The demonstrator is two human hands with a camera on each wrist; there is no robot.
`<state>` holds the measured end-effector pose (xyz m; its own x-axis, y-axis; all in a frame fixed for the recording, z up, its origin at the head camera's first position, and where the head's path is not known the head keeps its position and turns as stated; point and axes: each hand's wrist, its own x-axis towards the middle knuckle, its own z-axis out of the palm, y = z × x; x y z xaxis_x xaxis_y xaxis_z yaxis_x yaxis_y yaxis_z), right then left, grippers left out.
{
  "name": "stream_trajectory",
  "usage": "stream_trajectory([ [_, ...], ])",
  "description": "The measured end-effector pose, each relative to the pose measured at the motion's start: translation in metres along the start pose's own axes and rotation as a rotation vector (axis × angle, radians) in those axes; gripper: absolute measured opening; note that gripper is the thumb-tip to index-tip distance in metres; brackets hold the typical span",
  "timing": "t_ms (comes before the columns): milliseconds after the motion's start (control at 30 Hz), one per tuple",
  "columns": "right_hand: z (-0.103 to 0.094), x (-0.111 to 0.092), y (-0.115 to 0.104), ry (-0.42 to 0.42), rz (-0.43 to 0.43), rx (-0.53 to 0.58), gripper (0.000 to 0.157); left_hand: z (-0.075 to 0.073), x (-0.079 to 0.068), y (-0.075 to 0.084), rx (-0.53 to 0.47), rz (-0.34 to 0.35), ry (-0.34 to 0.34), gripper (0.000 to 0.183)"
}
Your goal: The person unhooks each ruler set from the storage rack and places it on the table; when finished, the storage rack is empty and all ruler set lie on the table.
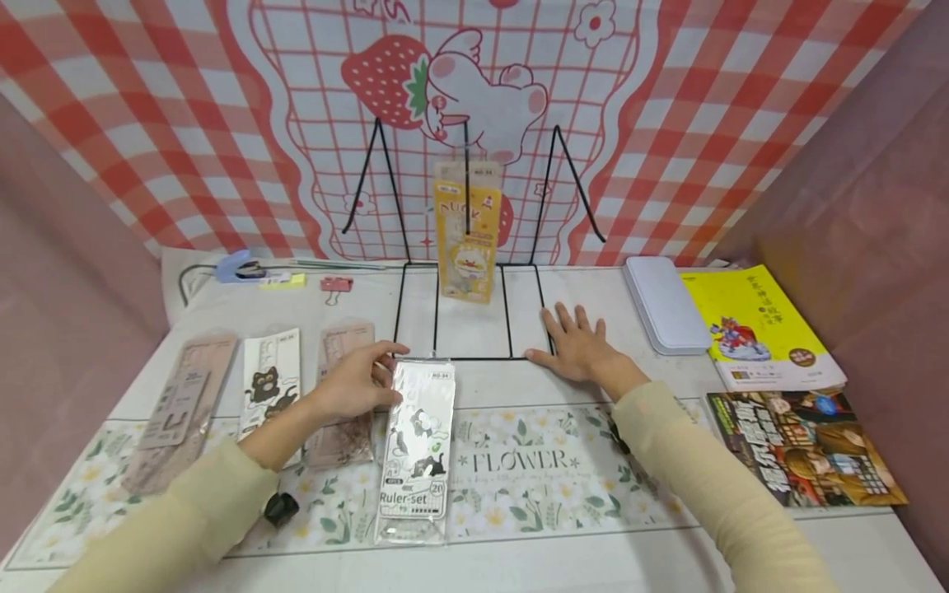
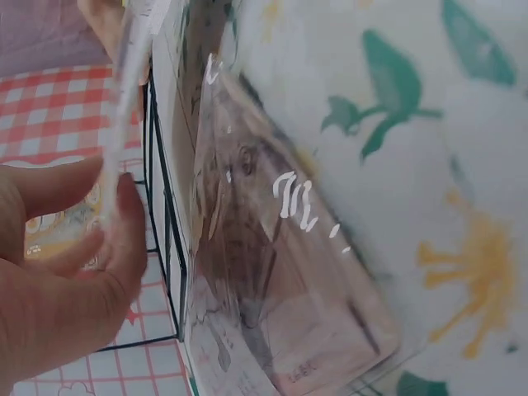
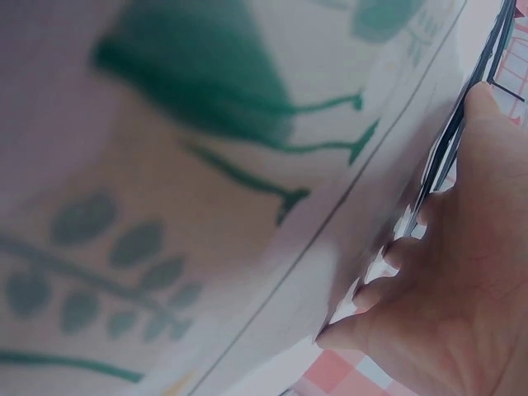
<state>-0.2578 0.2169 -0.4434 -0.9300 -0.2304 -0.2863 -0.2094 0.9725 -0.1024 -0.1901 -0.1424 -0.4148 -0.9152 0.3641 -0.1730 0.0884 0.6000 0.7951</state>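
My left hand pinches the upper left edge of a clear-wrapped ruler set with black cat drawings, held up in front of the rack. In the left wrist view the thumb and fingers close on this thin pack, seen edge-on. Spread flat, my right hand rests over the right side of the black wire rack's base. A yellow duck ruler set hangs from the rack's middle hook. Beneath my left forearm lie a pink ruler set and a white cat ruler set.
Another pink ruler set lies at far left. Behind are a blue stapler-like item and a pink binder clip. To the right sit a pale case, a yellow book and a dark-covered book.
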Motion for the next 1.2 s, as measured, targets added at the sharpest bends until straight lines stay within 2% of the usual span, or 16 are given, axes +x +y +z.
stream_trajectory([
  [267,-0.001,-0.001,0.003,0.012,0.0,-0.004,0.089,0.002,-0.006,0.005,0.119,-0.062,-0.019,0.072],
  [500,-0.001,-0.002,0.003,0.003,0.001,0.003,0.088,0.002,-0.006,0.008,0.162,-0.142,-0.03,0.064],
  [633,-0.001,-0.003,0.002,-0.001,0.002,0.008,0.088,-0.003,-0.002,0.012,0.241,-0.134,-0.022,0.057],
  [800,0.0,-0.004,0.003,-0.005,0.011,0.004,0.088,-0.01,0.012,0.029,0.395,-0.076,0.013,0.051],
  [900,0.001,-0.003,0.004,-0.008,0.011,0.003,0.088,-0.017,0.024,0.047,0.4,-0.018,0.058,0.048],
  [967,0.002,-0.002,0.004,-0.007,0.006,-0.001,0.088,-0.023,0.033,0.059,0.391,0.05,0.108,0.047],
  [1100,0.002,0.001,0.002,-0.001,-0.005,-0.003,0.089,-0.039,0.051,0.078,0.364,0.229,0.251,0.052],
  [1200,0.001,0.002,0.001,-0.006,-0.004,-0.007,0.089,-0.047,0.063,0.09,0.313,0.294,0.351,0.058],
])
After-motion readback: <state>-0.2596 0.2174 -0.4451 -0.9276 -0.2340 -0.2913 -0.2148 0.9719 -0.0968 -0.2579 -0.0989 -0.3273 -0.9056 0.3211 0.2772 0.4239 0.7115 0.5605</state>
